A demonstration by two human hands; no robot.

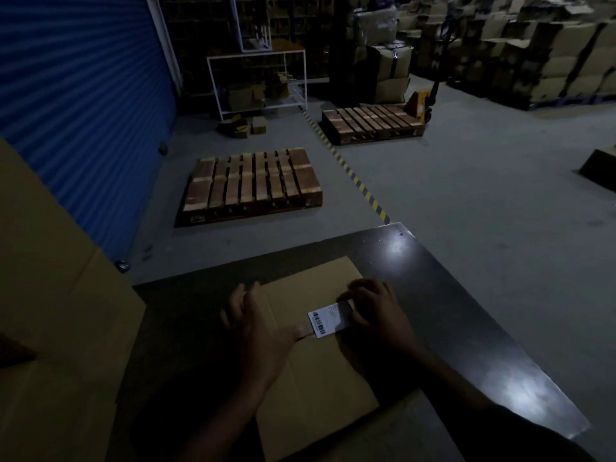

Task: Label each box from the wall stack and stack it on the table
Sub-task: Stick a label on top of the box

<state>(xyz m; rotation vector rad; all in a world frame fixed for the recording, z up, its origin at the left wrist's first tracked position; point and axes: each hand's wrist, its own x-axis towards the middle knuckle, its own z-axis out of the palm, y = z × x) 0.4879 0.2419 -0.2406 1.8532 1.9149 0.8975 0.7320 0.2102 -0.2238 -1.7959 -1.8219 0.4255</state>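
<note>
Both of your hands are down on the flat cardboard box [310,355] with no real grip on anything. Your right hand [373,311] presses the white barcode label [328,319] onto the box top, fingers bent over the label's far and right edges; in this dim light you cannot tell whether they pinch it or only press. Your left hand [256,325] lies flat with fingers spread on the cardboard just left of the label, its thumb reaching toward the label's near corner.

That box lies on the dark, glossy worktop [466,315], near its left half, with bare worktop to the right catching two bright reflections. At your left, larger cardboard boxes [56,295] stand against the blue roller shutter [76,81].

Beyond the worktop on the grey floor sit two wooden pallets [253,181], separated by a yellow-and-black striped line [353,176]. A yellow pallet jack [421,103] stands behind the farther pallet, and stacked cartons [550,55] fill the far right.
</note>
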